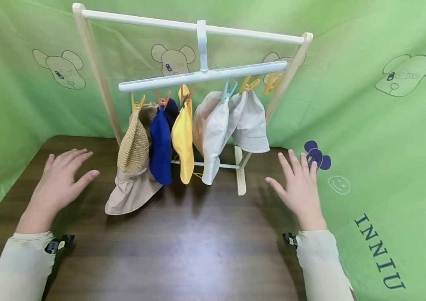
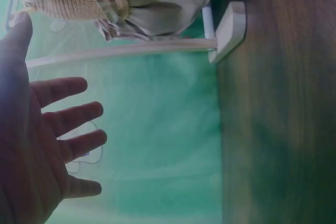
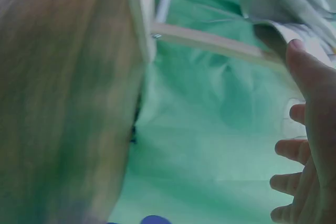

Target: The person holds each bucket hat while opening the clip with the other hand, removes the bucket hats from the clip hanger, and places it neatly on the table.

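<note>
Bilaterally, hands released, fingers extended: left hand [image 1: 61,177] at left of head frame, right hand [image 1: 298,186] at right. Nearest left hand: tan knitted hat with beige cloth brim [image 1: 134,150], centre-left. Nearest right hand: pale grey cloth bucket hat [image 1: 252,123], right of centre. Between: navy-blue cloth hat [image 1: 161,146], yellow cloth hat [image 1: 183,140], white cloth hat [image 1: 214,136]. All clipped beneath pale blue plastic hanger [image 1: 156,81], upper centre, on wooden rack [image 1: 101,79]; dark brown table [image 1: 183,246] below.

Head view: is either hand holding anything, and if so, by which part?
Nothing is held: the left hand and right hand are empty, on either side of the hanging hats.
</note>
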Tool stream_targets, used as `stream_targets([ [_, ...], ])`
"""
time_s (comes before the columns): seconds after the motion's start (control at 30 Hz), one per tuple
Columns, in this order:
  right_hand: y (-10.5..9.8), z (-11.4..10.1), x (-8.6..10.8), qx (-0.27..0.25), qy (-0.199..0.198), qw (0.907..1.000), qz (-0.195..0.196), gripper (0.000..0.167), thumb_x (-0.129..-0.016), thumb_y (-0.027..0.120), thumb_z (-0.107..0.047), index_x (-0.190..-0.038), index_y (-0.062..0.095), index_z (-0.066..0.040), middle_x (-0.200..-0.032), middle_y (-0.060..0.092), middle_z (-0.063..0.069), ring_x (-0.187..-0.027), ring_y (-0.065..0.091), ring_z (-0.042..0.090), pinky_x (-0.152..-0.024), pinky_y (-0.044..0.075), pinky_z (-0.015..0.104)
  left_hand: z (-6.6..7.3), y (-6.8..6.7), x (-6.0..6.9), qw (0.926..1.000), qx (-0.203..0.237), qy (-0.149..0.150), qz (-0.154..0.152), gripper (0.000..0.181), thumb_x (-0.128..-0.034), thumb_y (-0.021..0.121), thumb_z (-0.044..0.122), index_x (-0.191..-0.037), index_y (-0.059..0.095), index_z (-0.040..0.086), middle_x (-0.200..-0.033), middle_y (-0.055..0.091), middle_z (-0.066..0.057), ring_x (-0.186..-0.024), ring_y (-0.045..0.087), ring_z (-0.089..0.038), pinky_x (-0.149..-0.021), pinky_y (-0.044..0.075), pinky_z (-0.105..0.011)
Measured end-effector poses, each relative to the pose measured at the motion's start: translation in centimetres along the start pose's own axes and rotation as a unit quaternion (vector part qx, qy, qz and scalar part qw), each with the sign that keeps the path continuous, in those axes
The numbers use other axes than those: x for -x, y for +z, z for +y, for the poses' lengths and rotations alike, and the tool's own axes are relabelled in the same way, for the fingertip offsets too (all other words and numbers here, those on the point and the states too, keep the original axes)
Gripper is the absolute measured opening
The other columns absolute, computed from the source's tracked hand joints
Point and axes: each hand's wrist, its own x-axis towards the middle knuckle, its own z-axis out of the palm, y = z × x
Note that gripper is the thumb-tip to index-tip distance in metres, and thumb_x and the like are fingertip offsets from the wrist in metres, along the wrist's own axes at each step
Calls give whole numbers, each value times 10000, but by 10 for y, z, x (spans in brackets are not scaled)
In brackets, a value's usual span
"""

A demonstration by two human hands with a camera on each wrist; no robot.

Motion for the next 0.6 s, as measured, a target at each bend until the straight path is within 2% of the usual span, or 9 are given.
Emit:
stream_targets([
  [0.1,-9,-5,3,-126,-36,9998,132,871,-932,670,-574,-1629,293,-212,-1669,278,169,-1564,126,426,-1225,-63,638,3,1,0,10000,75,37,48,624,-1027,572,482,-1483,500,63,-1522,471,-231,-1402,376,-494,-1180,121,-711],
  [0.23,-18,-14,1,-321,-146,9989,305,859,-928,691,-547,-1620,318,-200,-1647,323,178,-1559,171,414,-1229,-49,637,7,-1,1,9992,387,-16,107,600,-1023,601,440,-1481,507,63,-1498,500,-234,-1373,408,-499,-1139,217,-701],
  [0.37,-27,-21,-1,-502,-227,9974,463,855,-911,726,-506,-1608,345,-189,-1636,348,170,-1552,202,408,-1241,-11,619,13,-2,-2,9970,760,-126,42,609,-1017,620,433,-1501,493,85,-1506,498,-222,-1384,408,-479,-1114,262,-686],
  [0.6,-39,-41,-4,-901,-477,9934,534,826,-901,762,-438,-1586,393,-159,-1605,400,175,-1527,277,396,-1252,83,593,26,-6,0,9939,1062,-292,30,601,-1003,643,444,-1505,504,145,-1520,495,-189,-1403,403,-456,-1074,315,-680],
])
